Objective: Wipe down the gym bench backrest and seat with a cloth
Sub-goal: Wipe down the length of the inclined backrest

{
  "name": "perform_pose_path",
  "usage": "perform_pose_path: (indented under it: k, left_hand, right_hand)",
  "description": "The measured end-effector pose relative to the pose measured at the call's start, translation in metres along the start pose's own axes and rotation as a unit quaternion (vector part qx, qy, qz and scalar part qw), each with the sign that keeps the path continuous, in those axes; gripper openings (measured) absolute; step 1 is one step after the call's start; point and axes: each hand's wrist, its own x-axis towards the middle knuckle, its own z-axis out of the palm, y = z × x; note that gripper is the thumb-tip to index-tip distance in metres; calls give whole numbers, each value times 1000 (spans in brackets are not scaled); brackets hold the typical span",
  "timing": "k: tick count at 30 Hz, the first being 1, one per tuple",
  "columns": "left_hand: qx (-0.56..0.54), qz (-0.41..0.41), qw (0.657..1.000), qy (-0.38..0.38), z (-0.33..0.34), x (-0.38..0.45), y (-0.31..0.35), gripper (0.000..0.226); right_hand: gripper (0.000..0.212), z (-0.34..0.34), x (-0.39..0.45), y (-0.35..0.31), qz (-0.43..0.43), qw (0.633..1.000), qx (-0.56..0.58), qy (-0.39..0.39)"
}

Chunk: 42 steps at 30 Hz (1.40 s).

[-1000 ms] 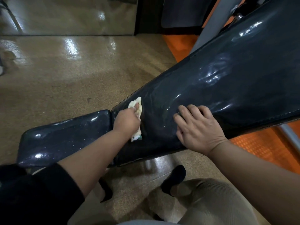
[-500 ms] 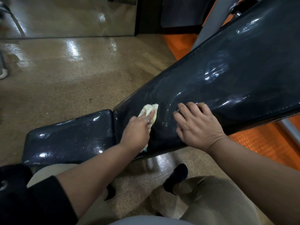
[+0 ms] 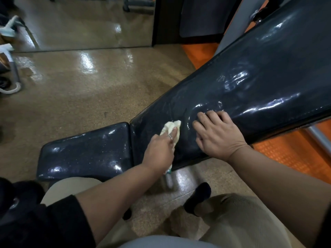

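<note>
The dark, glossy backrest [image 3: 250,83] of the gym bench slopes up to the right, and the shorter seat pad [image 3: 86,151] lies flat to its left. My left hand [image 3: 159,151] presses a pale yellow cloth [image 3: 170,127] against the low end of the backrest, close to the gap between the two pads. Part of the cloth hangs below the hand at the backrest's near edge. My right hand [image 3: 216,136] rests flat on the backrest just right of the cloth, fingers spread and straight.
A shiny speckled floor [image 3: 86,90] stretches behind the bench. A mirror wall [image 3: 80,22] stands at the back. Orange matting [image 3: 290,154] lies under the backrest on the right. My knees and one dark-socked foot [image 3: 198,196] are below the bench's near edge.
My left hand has slid the cloth rightward along the low end of the backrest, closer to my right hand. The right hand has stayed in place.
</note>
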Motion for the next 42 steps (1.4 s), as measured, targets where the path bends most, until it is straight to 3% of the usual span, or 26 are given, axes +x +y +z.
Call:
perform_pose_path:
  k: [3, 10, 12, 15, 20, 22, 26, 31, 35, 40, 42]
  left_hand:
    - [10, 14, 1000, -26, 13, -22, -22, 60]
    - [-16, -104, 994, -20, 12, -18, -44, 41]
    - [-4, -78, 997, -16, 7, -9, -36, 49]
    - [24, 22, 999, -9, 3, -10, -15, 57]
    - [128, 174, 976, -37, 19, -45, -21, 60]
    - [127, 168, 977, -42, 25, -56, -41, 61]
    - [126, 81, 984, -95, 22, -62, -57, 61]
    - [57, -19, 996, -62, 14, -50, -40, 56]
    - [86, 18, 995, -39, 8, -35, -30, 59]
    - [130, 112, 983, -67, 15, -50, -18, 58]
    - [129, 104, 982, -86, 18, -64, -23, 58]
  right_hand:
    - [23, -1, 0, 0, -5, 1000, -1, 3]
    - [24, -1, -1, 0, -6, 1000, -4, -7]
    - [24, -2, 0, 0, -5, 1000, -3, -9]
    - [23, -2, -1, 1, -6, 1000, -5, -6]
    - [23, 1, -1, 1, -10, 1000, 0, 0]
    - [22, 1, 0, 1, -10, 1000, 2, 9]
    - [20, 2, 0, 1, -8, 1000, 0, 19]
    - [19, 2, 0, 1, -9, 1000, 1, 28]
    - [20, 2, 0, 1, -10, 1000, 1, 25]
    - [22, 2, -1, 2, -11, 1000, 4, 25]
    - [22, 2, -1, 2, -10, 1000, 4, 26]
